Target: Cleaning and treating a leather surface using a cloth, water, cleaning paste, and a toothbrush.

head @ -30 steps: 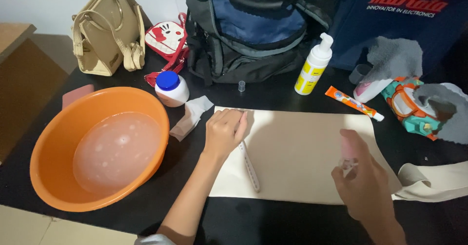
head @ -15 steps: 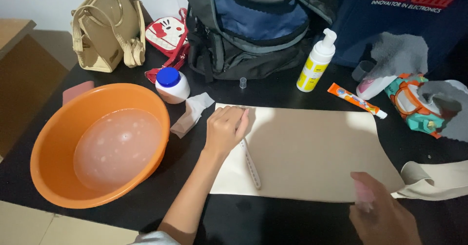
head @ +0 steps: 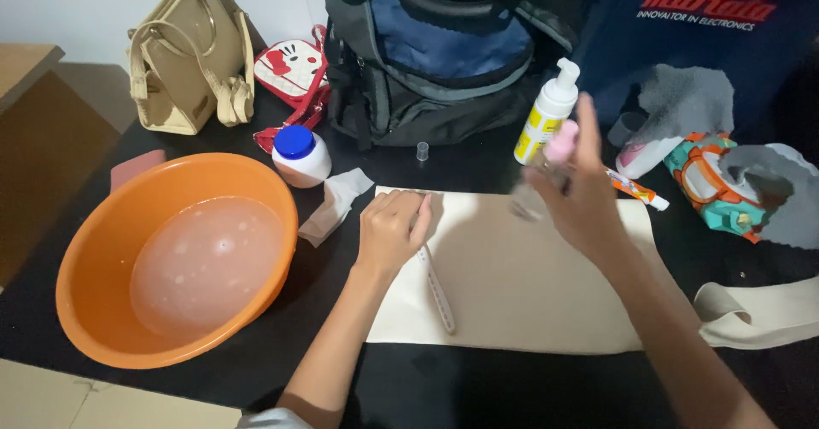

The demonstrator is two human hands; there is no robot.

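The right hand (head: 573,199) had risen from the near edge and hung blurred over the cloth's (head: 529,284) far side, clasping a small pink-capped bottle (head: 554,160). The left hand (head: 391,228) lay flat, pinning the smooth beige cloth to the black table (head: 478,386). Left of it sat a round orange basin (head: 102,301) of cloudy water.

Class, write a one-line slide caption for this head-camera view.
Left hand flat on beige fabric, right hand holding a small pink-capped bottle above it, beside an orange basin.
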